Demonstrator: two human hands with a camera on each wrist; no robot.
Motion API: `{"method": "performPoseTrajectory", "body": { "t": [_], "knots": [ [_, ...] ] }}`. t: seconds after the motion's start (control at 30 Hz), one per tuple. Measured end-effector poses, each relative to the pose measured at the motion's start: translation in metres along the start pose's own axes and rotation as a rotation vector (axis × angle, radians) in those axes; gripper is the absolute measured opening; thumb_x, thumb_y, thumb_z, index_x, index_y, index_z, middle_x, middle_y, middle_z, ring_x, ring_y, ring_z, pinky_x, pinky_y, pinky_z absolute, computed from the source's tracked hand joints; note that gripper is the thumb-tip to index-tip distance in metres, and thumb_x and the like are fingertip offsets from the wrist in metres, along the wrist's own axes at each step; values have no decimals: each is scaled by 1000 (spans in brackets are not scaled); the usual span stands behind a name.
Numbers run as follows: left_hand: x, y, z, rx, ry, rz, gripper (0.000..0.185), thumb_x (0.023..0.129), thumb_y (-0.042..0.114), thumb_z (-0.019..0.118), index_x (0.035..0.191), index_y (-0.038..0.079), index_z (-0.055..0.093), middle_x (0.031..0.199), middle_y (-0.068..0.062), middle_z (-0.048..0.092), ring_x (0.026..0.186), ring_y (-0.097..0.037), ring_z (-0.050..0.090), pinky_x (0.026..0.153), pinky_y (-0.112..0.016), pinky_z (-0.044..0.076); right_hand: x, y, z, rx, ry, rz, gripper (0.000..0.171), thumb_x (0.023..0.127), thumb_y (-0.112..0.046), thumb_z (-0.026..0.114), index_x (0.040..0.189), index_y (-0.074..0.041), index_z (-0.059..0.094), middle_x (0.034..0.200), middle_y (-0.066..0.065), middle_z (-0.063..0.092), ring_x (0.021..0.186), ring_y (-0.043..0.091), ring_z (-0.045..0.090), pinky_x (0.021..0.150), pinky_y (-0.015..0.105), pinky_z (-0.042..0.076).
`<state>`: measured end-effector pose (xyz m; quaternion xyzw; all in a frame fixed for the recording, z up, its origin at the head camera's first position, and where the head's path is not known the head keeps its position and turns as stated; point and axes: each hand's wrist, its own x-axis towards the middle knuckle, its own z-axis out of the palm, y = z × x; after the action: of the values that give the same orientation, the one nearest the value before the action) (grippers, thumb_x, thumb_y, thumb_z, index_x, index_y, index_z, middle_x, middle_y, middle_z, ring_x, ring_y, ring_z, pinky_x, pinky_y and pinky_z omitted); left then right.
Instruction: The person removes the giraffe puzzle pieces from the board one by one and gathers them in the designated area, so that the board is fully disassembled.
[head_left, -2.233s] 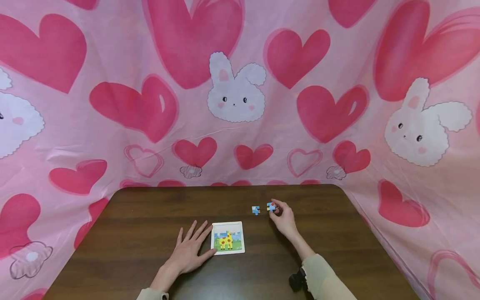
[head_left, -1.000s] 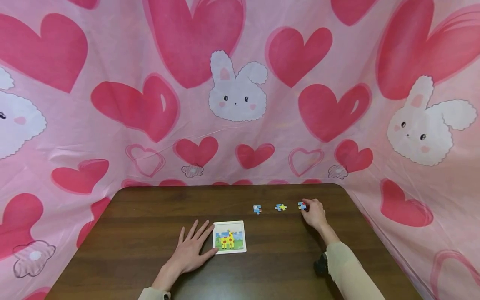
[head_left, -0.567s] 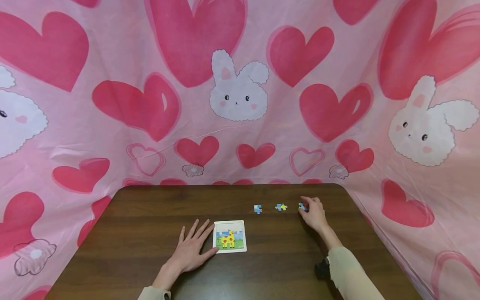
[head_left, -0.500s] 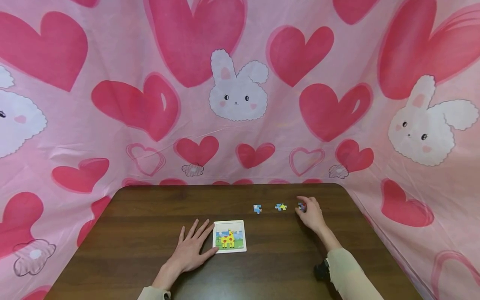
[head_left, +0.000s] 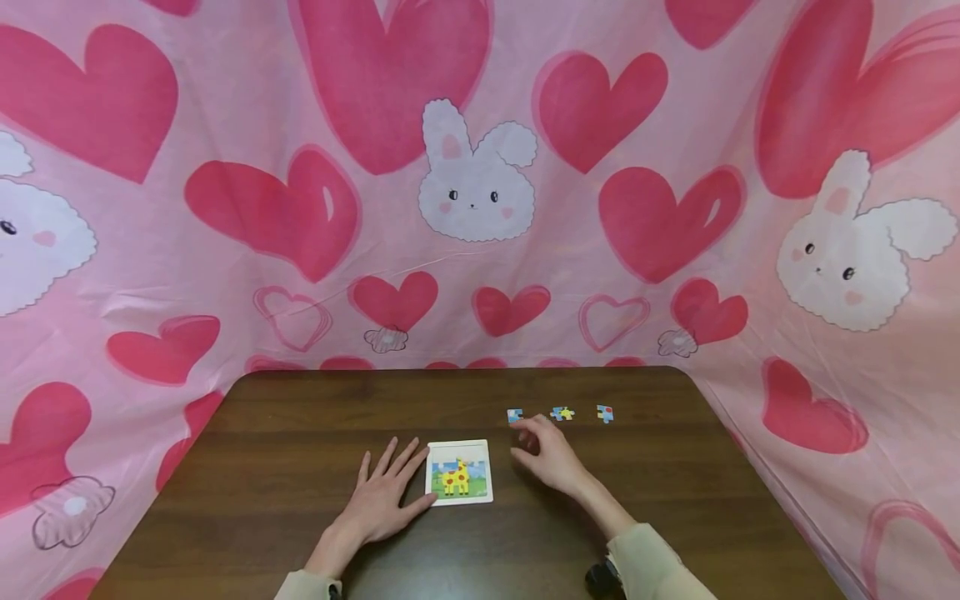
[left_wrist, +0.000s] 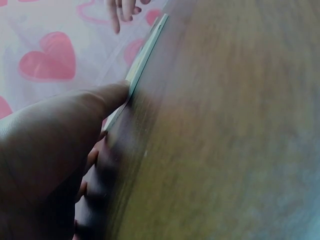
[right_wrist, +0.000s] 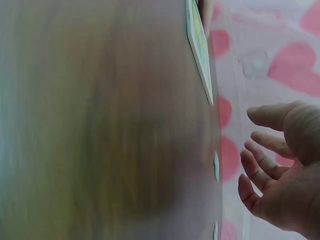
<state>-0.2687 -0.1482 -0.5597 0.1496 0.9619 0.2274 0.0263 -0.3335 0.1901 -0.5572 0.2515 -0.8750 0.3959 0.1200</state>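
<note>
resting with fingers spread, the left hand touches the left edge of the white-framed giraffe puzzle tray. the right hand hovers to the tray's right, thumb and fingers apart, its fingertips partly hiding a blue jigsaw piece in the head view; a blue-and-yellow jigsaw piece and a red-spotted jigsaw piece lie farther right on the wooden table.

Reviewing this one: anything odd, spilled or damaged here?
Nothing looks spilled or damaged. The giraffe puzzle simply has a bare strip along its far side, and three loose pieces lie separately on the table, farther off and to its right; that reads as unfinished, not odd.
</note>
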Motion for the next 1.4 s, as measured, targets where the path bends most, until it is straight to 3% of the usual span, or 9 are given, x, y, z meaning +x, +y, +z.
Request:
{"method": "performPoseTrajectory", "body": {
  "t": [0.1, 0.17, 0.27, 0.43, 0.6, 0.73, 0.97, 1.27, 1.4],
  "knots": [
    [0, 0, 0, 7, 1, 3, 86, 99, 68, 68, 169, 24, 45, 180, -6, 37, 171, -44, 20, 130, -82, 7, 1, -25, 7, 30, -84, 11, 35, 95, -11, 85, 126, 1, 75, 96, 4, 66, 83, 9, 57, 74, 24, 50],
    [0, 1, -1, 6, 0, 5, 85, 100, 68, 68, 169, 24, 45, 180, -6, 37, 171, -44, 20, 130, -82, 7, 3, -48, 9, 27, -149, 79, 33, 94, -6, 85, 124, 3, 75, 93, 5, 65, 80, 8, 54, 72, 21, 47],
    [0, 2, -1, -4, 10, 12, 85, 100, 67, 68, 169, 23, 46, 180, -7, 38, 171, -45, 21, 130, -83, 7, 6, -58, 18, 46, -210, 80, 32, 95, -6, 84, 124, 4, 75, 92, 6, 65, 79, 7, 52, 70, 19, 45],
    [0, -4, 4, -25, 81, 61, 84, 99, 67, 69, 166, 22, 50, 176, -11, 44, 167, -49, 27, 127, -85, 9, 15, -71, 33, 126, -284, 35, 32, 95, -6, 84, 123, 7, 76, 91, 9, 67, 77, 4, 52, 69, 18, 46],
    [-1, -7, 6, -32, 119, 92, 82, 99, 69, 68, 166, 24, 51, 174, -10, 46, 165, -49, 30, 125, -86, 11, 25, -78, 52, 123, -347, -33, 29, 95, -7, 85, 120, 6, 78, 89, 10, 71, 75, -4, 52, 70, 15, 48],
    [-1, -4, 4, -31, 98, 77, 82, 99, 66, 70, 165, 22, 52, 175, -10, 46, 167, -49, 28, 126, -86, 11, 29, -78, 64, 83, -362, -50, 26, 92, -5, 86, 115, 5, 79, 83, 6, 71, 71, -7, 48, 67, 14, 45],
    [-2, 1, 1, 7, 31, 30, 82, 101, 66, 67, 168, 22, 48, 179, -6, 40, 171, -44, 22, 129, -84, 9, 29, -79, 72, 105, -370, 16, 18, 89, -2, 87, 104, 2, 78, 82, 7, 70, 70, -6, 48, 67, 15, 43],
    [-1, 1, 3, 8, 40, 32, 83, 100, 66, 67, 168, 23, 48, 179, -6, 40, 171, -44, 23, 129, -83, 9, 26, -77, 74, 107, -293, 6, 21, 88, -3, 88, 102, 3, 72, 81, 6, 64, 68, -4, 46, 64, 16, 43],
    [-1, 0, 3, 7, 39, 30, 82, 100, 66, 67, 167, 23, 49, 179, -6, 40, 171, -44, 23, 129, -83, 9, 25, -60, 87, 89, -246, -42, 23, 89, -9, 89, 101, -2, 70, 80, -4, 59, 68, -5, 46, 63, 15, 43]
  ]
}}
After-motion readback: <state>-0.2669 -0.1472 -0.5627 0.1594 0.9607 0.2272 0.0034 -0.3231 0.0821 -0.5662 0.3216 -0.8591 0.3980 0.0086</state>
